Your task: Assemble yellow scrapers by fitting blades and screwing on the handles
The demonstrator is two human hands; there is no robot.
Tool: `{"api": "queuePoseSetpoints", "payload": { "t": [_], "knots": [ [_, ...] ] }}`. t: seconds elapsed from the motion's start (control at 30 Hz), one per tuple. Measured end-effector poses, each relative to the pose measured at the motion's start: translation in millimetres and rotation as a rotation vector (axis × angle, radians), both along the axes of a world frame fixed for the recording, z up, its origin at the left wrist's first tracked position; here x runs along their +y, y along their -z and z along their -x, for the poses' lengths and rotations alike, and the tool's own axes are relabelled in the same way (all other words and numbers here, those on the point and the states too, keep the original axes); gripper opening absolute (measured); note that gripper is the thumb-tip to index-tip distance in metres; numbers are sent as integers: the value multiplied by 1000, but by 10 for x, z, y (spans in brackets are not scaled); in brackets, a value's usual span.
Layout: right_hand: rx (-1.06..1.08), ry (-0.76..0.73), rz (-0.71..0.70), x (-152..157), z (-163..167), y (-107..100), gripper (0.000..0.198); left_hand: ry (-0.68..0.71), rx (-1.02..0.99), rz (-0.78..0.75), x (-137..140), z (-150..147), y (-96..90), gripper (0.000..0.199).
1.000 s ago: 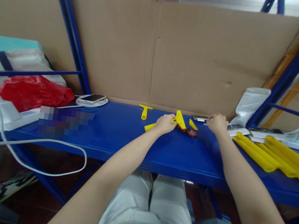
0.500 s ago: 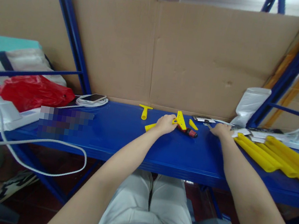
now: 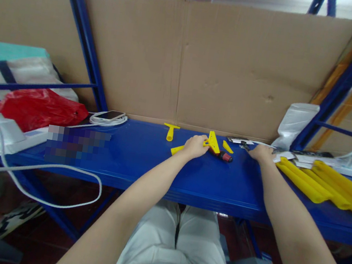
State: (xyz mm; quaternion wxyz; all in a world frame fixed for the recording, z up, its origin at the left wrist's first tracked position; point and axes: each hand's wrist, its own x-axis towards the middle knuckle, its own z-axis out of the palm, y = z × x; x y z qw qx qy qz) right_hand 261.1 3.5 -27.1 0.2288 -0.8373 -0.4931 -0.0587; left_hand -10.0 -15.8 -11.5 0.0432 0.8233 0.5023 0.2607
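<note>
My left hand (image 3: 196,147) is closed around the handle of a yellow plastic scraper-like tool. Its flat, tapered head (image 3: 214,142) sticks out past my fingers on the right, and a yellow end (image 3: 176,150) shows on the left. Just beyond lies a red-and-black handle (image 3: 225,156), perhaps a screwdriver's, with a small yellow wedge-shaped piece (image 3: 227,147) behind it. My right hand (image 3: 261,153) rests low on the blue shelf, fingers bunched at some small dark metal bits (image 3: 244,145). What those fingers grip is too small to make out.
A yellow T-shaped piece (image 3: 171,133) stands near the cardboard wall (image 3: 134,59). Several yellow tubes (image 3: 319,189) lie at the right. To the left are a phone (image 3: 113,116) on a coiled white cable, a red bag (image 3: 43,108) and a power strip (image 3: 25,142).
My right fingers have shifted very slightly, and more of the small dark metal bits shows beside them. My left hand and its yellow tool stay in place.
</note>
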Motion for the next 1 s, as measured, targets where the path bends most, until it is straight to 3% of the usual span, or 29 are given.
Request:
{"api": "queuePoseSetpoints", "payload": {
  "t": [0.1,0.3,0.5,0.67,0.87,1.0],
  "knots": [
    [30,79,84,-33,55,-76,59,-1,-2,7,-15,0,-7,32],
    [21,80,-55,-104,170,-217,41,2,-1,18,-32,1,-26,32],
    [155,-132,-127,-145,416,-348,22,-5,-4,17,-20,-4,-20,32],
    [414,-321,-206,-231,759,-413,12,1,13,-14,-28,-1,-20,33],
    [659,-525,-214,-294,1059,-348,7,-31,-3,-1,-48,-4,-44,30],
    [768,-582,-223,-257,1122,-283,7,-69,-24,-11,-37,-1,-48,31]
  ]
}}
